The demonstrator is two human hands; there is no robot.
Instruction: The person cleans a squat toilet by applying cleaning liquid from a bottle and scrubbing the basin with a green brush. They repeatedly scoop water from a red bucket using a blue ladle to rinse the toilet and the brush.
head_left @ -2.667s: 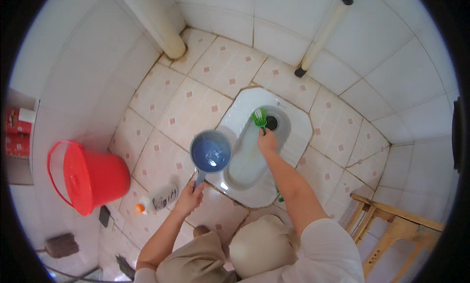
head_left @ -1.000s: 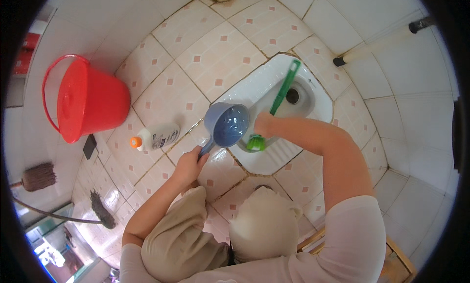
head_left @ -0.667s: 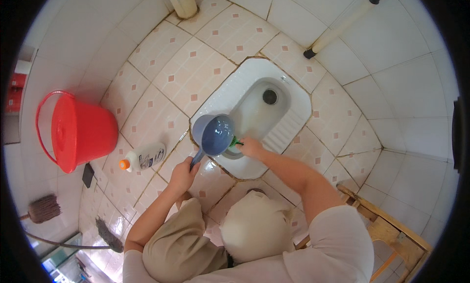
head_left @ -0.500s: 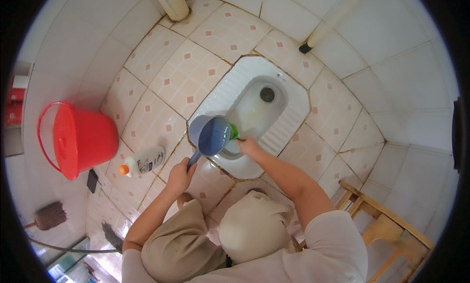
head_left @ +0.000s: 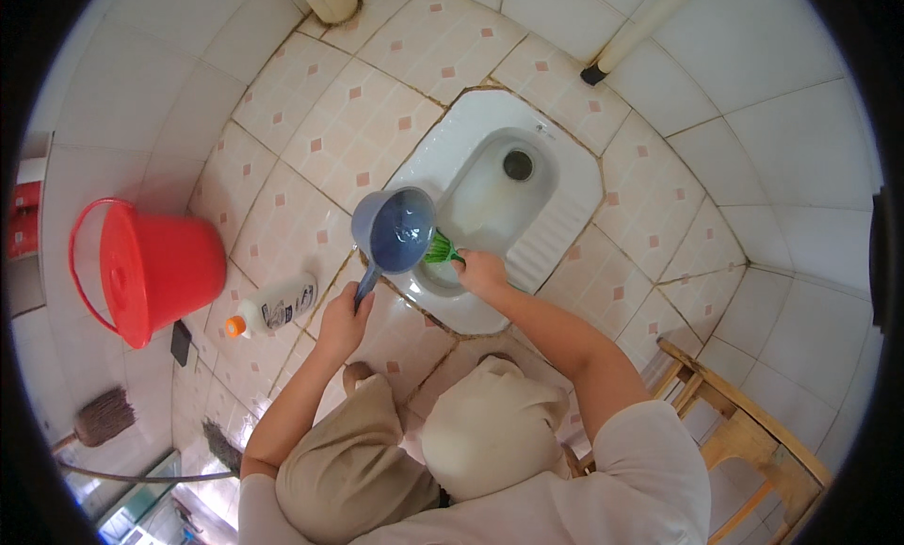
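My left hand (head_left: 343,319) is closed around the handle of a blue water ladle (head_left: 401,230), which holds clear water and is over the left rim of a white squat toilet (head_left: 562,253). My right hand (head_left: 482,274) grips a green brush (head_left: 440,250). Its bristles are beside the ladle, over the near end of the toilet bowl; the ladle hides part of them. A dark round drain (head_left: 518,165) shows at the far end of the bowl.
A white bottle with an orange cap (head_left: 278,305) lies on the tiled floor (head_left: 325,145), left of the toilet. Near the left wall is a red bucket (head_left: 179,267). A wooden chair (head_left: 753,432) stands at the lower right, and a brown broom head (head_left: 105,417) at the lower left.
The ladle has shifted slightly left and up in the picture, and more of the green bristles shows. My right hand stays near the bowl's near end, still on the brush.
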